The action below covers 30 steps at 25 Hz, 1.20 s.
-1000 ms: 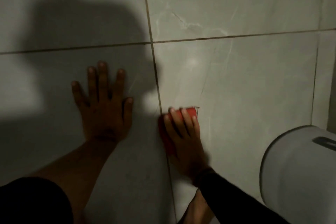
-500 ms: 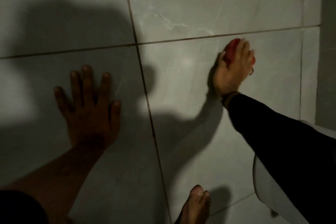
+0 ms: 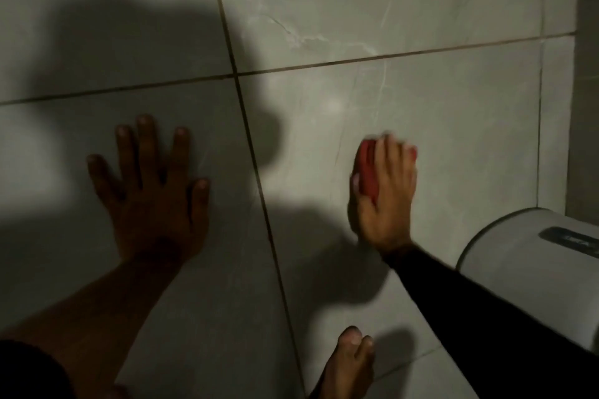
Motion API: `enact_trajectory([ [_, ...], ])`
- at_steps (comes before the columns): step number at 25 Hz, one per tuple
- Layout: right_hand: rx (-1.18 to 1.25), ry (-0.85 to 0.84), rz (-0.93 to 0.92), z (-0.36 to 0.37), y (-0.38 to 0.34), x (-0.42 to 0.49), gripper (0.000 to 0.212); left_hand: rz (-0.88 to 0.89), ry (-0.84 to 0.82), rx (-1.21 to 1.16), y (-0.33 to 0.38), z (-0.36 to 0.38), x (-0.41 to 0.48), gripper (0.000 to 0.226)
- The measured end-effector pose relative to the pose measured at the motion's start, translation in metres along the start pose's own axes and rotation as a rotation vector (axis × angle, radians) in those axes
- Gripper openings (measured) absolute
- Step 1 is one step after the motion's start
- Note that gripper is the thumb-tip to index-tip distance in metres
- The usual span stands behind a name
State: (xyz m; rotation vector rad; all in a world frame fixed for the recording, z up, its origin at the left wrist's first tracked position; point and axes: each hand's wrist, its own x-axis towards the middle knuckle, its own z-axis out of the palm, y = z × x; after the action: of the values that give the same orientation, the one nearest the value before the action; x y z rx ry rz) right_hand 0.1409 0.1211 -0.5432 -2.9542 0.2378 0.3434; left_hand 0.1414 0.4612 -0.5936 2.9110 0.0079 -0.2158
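Observation:
My left hand (image 3: 152,191) lies flat with spread fingers on a grey marbled tile (image 3: 453,126) surface, in shadow. My right hand (image 3: 385,194) presses a red sponge (image 3: 368,172) against the tile to the right of the dark grout line (image 3: 259,185); its fingers lie over the sponge and the thumb wraps its left edge. The right hand is blurred by motion. Most of the sponge is hidden under the fingers.
A white rounded toilet (image 3: 531,256) with a dark button sits at the right edge. A bare foot (image 3: 350,363) stands at the bottom centre. A corner strip of wall (image 3: 588,107) runs down the far right. Dark shadows cover the left tiles.
My right hand swept the red sponge from near the grout line up to the right, and has now come back down and left. My left hand stayed planted on the tile.

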Motion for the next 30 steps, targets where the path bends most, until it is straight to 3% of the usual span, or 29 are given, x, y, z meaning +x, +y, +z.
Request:
enact_trajectory([
  [2,0.092,0.175,0.165,0.006,-0.034,0.054,0.068,0.0,0.003,0.004,-0.001,0.002,0.001,0.077],
  [3,0.089,0.199,0.091,0.015,-0.059,0.06,0.071,-0.006,0.0,-0.002,-0.002,0.002,0.001,0.076],
  [5,0.076,0.113,-0.158,0.037,-0.1,0.013,0.074,-0.012,0.003,-0.003,-0.002,0.001,0.0,0.077],
  [7,0.053,-0.073,-0.266,0.049,-0.103,-0.089,0.081,-0.007,0.002,0.005,-0.001,0.0,-0.001,0.077],
  [9,0.056,-0.149,-0.184,0.045,-0.07,-0.168,0.08,0.0,-0.008,0.001,0.001,-0.002,0.001,0.077],
  [11,0.044,-0.158,0.009,0.038,-0.029,-0.186,0.068,-0.016,-0.021,0.007,0.002,-0.004,0.0,0.076],
  [13,0.016,-0.113,0.191,0.028,0.0,-0.14,0.066,-0.022,-0.027,0.008,0.004,-0.006,-0.001,0.076],
  [15,0.123,0.072,0.365,0.017,0.013,-0.058,0.071,-0.007,-0.028,0.014,0.005,-0.005,-0.001,0.075],
  [17,0.197,0.239,0.428,0.004,0.007,0.033,0.072,-0.005,-0.023,0.015,0.003,-0.004,0.0,0.075],
  [20,0.174,0.323,0.336,0.005,-0.035,0.098,0.071,0.006,-0.014,0.035,-0.002,-0.002,0.001,0.075],
  [23,0.115,0.22,0.038,0.019,-0.081,0.051,0.072,-0.003,0.008,0.068,0.007,-0.011,0.0,0.073],
  [25,0.153,0.037,-0.097,0.027,-0.096,-0.02,0.074,0.008,-0.07,0.107,0.01,-0.023,0.002,0.074],
  [27,0.305,-0.127,-0.103,0.02,-0.094,-0.088,0.069,0.022,-0.275,0.137,0.014,-0.047,0.007,0.078],
  [30,0.865,-0.306,0.299,-0.032,-0.094,-0.152,0.048,0.013,-0.706,0.101,0.039,-0.107,0.013,0.078],
])
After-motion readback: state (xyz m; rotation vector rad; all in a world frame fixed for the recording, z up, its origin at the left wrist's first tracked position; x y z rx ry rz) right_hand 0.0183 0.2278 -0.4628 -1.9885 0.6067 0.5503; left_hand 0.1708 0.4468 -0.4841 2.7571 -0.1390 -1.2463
